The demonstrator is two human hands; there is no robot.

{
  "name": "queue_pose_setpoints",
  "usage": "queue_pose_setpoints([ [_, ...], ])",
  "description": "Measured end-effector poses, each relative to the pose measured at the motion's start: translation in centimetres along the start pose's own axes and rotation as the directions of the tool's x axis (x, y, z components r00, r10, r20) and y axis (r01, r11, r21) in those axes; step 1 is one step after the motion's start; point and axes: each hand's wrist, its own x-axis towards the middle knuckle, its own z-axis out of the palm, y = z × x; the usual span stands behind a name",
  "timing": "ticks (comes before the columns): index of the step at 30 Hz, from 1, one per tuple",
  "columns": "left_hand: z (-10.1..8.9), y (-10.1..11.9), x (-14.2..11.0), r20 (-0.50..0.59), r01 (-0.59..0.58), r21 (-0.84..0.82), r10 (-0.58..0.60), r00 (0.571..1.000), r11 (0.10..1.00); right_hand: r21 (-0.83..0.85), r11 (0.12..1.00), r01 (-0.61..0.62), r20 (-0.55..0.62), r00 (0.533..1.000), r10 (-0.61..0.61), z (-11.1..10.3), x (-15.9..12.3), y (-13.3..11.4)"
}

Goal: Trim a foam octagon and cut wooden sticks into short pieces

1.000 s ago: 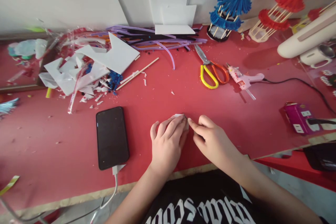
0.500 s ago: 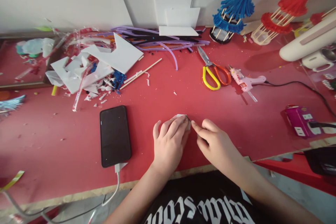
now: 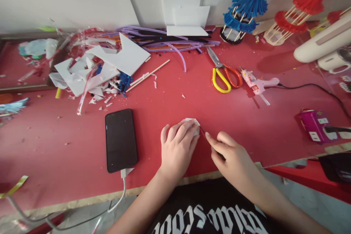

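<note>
A small white foam board piece (image 3: pixel 195 130) lies on the red tabletop (image 3: pixel 170 106), mostly covered by my left hand (image 3: pixel 177 146). The fingers of that hand press down over it and grip it, with the thumb along its right side. To the right, my right hand (image 3: pixel 226 150) is closed around a thin-bladed knife (image 3: pixel 202 129). The index finger stretches along the dark blade, and the blade's tip meets the piece's right edge. The knife's handle is hidden inside the palm.
A black phone (image 3: pixel 121 140) on a cable lies left of my hands. Scissors (image 3: pixel 221 75), a pink glue gun (image 3: pixel 259 83) and a purple power socket (image 3: pixel 315 126) lie to the right. White board scraps (image 3: pixel 123 56) and pipe cleaners (image 3: pixel 153 40) are heaped behind. Blue (image 3: pixel 241 14) and red (image 3: pixel 298 18) models stand at the back.
My right hand has drawn back right and slightly down from the white piece, and more of the dark blade shows. The left hand stays on the piece.
</note>
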Motion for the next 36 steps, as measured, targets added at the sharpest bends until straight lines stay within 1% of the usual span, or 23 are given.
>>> queue_pose_setpoints([
  [3,0.0,-0.1,0.0,0.009,-0.004,-0.014,0.004,1.000,1.000,0.024,1.000,-0.021,0.010,1.000,0.021,0.0,-0.9,0.2],
  [6,0.0,-0.3,-0.1,0.011,-0.021,-0.016,0.021,1.000,1.000,0.093,0.995,-0.042,0.013,0.999,0.041,0.1,-1.6,0.5],
  [9,-0.2,-0.1,-0.4,0.034,-0.029,-0.003,0.029,0.999,1.000,0.163,0.984,-0.065,-0.024,0.997,0.069,0.2,-1.9,0.9],
  [12,-0.8,0.1,-0.7,0.061,-0.010,0.026,0.009,0.998,1.000,0.197,0.979,-0.052,-0.086,0.994,0.070,0.3,-1.5,1.2],
  [13,-1.0,0.1,-0.8,0.069,-0.007,0.032,0.005,0.998,0.999,0.205,0.977,-0.049,-0.087,0.994,0.068,0.3,-1.4,1.3],
  [17,-1.8,-0.1,-1.3,0.103,0.000,0.045,-0.005,0.995,0.999,0.228,0.972,-0.062,-0.028,0.997,0.070,0.4,-0.5,1.5],
  [19,-1.9,-0.4,-1.4,0.111,0.002,0.037,-0.006,0.994,0.999,0.222,0.973,-0.064,-0.020,0.997,0.070,0.3,-0.1,1.7],
  [21,-1.8,-0.8,-1.5,0.074,0.009,-0.002,-0.009,0.997,1.000,0.194,0.978,-0.074,-0.046,0.995,0.084,0.2,0.3,2.0],
  [24,-1.6,-1.2,-1.4,-0.012,0.010,-0.116,-0.012,1.000,0.993,0.146,0.984,-0.102,-0.113,0.986,0.120,-0.2,0.8,2.7],
  [25,-1.6,-1.3,-1.3,-0.015,0.001,-0.154,-0.003,1.000,0.988,0.138,0.985,-0.106,-0.137,0.983,0.125,-0.3,0.9,3.0],
  [28,-1.4,-1.4,-1.2,0.042,-0.021,-0.221,0.031,0.999,0.975,0.128,0.988,-0.090,-0.188,0.976,0.113,-0.6,1.1,3.5],
  [30,-1.3,-1.4,-1.2,0.057,-0.019,-0.220,0.032,0.998,0.975,0.136,0.988,-0.071,-0.190,0.977,0.096,-0.5,1.1,3.5],
  [34,-1.0,-1.1,-1.3,-0.039,0.009,-0.126,-0.014,0.999,0.992,0.183,0.982,-0.038,-0.150,0.987,0.066,-0.2,0.9,3.3],
  [36,-1.0,-0.8,-1.2,-0.039,0.015,-0.055,-0.017,0.999,0.998,0.207,0.978,-0.023,-0.123,0.991,0.049,-0.1,0.9,3.2],
])
